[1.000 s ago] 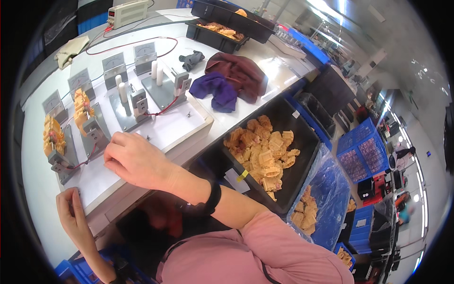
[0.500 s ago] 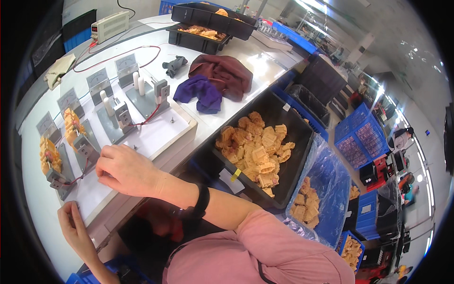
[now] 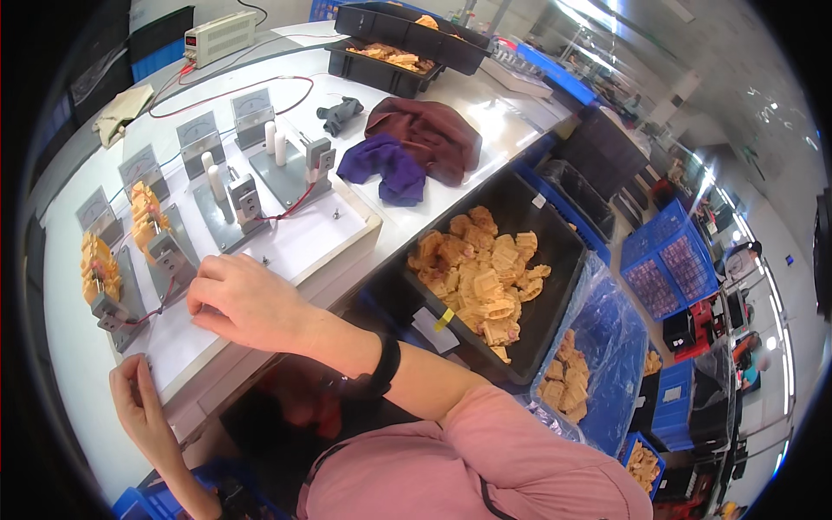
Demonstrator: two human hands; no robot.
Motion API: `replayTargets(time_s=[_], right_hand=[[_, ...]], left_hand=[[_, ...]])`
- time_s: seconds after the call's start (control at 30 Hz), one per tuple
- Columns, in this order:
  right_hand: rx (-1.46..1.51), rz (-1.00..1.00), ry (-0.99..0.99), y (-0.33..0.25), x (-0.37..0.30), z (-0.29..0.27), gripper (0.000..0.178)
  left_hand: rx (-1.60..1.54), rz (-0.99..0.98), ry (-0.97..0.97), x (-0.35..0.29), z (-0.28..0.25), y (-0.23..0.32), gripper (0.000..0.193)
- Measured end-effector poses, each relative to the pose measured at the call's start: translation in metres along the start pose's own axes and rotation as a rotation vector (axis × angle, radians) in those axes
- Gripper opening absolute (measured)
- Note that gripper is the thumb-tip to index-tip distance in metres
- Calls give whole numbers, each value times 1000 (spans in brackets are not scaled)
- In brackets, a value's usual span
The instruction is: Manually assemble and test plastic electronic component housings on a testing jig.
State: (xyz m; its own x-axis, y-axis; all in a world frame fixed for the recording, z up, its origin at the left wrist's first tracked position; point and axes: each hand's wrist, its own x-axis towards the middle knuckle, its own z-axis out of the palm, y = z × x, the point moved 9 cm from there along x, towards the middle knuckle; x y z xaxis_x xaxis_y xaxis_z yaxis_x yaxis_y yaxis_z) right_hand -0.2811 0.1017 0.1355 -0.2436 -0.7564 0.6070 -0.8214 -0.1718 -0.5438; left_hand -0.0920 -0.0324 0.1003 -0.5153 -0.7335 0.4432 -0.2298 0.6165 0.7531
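Observation:
My right hand (image 3: 249, 302) is curled, palm down, at the front of a white board (image 3: 299, 270), beside the second test fixture from the left. Its fingertips hide whatever they touch. At the board's near left corner, my left hand (image 3: 139, 400) has its thumb and fingers bent together next to a small metal stud (image 3: 149, 364). Two left fixtures carry yellow moulded plastic parts, one on the leftmost (image 3: 101, 267) and one on its neighbour (image 3: 147, 217). The two right fixtures show bare white posts (image 3: 217, 184). Behind each fixture stands a dial meter (image 3: 199, 137).
A black bin (image 3: 542, 347) of yellow parts stands right of the bench, beside a plastic-lined blue crate (image 3: 598, 364). Purple cloth (image 3: 386, 169) and maroon cloth (image 3: 433, 139) lie on the bench. Stacked black trays (image 3: 381, 69) and a power supply (image 3: 219, 39) stand at the back.
The bench scene has shifted slightly rightward in the picture. Both hands stay at about the same places on the board, and the yellow parts remain on the two left fixtures.

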Motion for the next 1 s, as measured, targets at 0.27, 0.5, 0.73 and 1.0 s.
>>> replayTargets(time_s=[0.27,0.5,0.73,1.0], right_hand=[[-12,-19,-7,2,-2,3,10],[115,76,61,2,3,-8,17],[139,107,53,10,-1,-21,12],[201,181,6,3,3,-11,9]], left_hand=[[41,-55,-57,0,3,-1,17],[13,-6,8,0,-2,4,12],[52,95,82,5,6,30,7],[76,-14,100,-3,-12,28,7]])
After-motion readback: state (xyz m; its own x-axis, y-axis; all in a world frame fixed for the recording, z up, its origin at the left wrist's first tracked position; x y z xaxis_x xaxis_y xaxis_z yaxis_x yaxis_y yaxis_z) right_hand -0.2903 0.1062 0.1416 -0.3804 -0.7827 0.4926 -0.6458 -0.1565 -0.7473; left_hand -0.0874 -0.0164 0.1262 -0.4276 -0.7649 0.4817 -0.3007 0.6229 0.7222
